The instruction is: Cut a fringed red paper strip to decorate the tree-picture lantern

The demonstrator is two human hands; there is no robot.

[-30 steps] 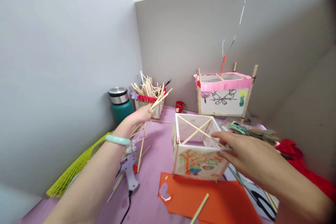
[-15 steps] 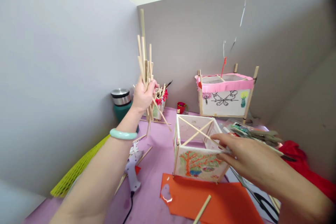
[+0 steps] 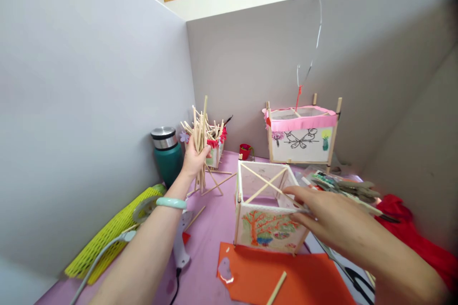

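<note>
A bundle of thin wooden sticks [image 3: 201, 126] is gripped in my left hand [image 3: 194, 158], roughly upright, with the lower ends near the tabletop. Just behind stands a decorated paper box [image 3: 212, 156] with red trim, holding more sticks. My right hand [image 3: 320, 205] pinches the near right corner of a paper lantern [image 3: 274, 228], a stick-framed box with a coloured tree drawing. Two crossed sticks [image 3: 266, 182] span its open top. Fingers hide that corner. Under the lantern's front edge lies an orange sheet [image 3: 286, 271] with a loose stick [image 3: 276, 288] on it.
A pink-trimmed lantern [image 3: 304, 145] hangs by red string and wire at the back. On the left are a teal bottle [image 3: 167, 157], yellow foam netting [image 3: 107, 238] and a glue gun [image 3: 181, 250]. Scissors [image 3: 358, 281], gloves [image 3: 358, 189] and red cloth [image 3: 408, 224] lie right.
My left hand has lowered the stick bundle toward the tabletop, in front of the stick-filled box. My right hand keeps its hold on the lantern's corner. The camera view has tilted slightly upward.
</note>
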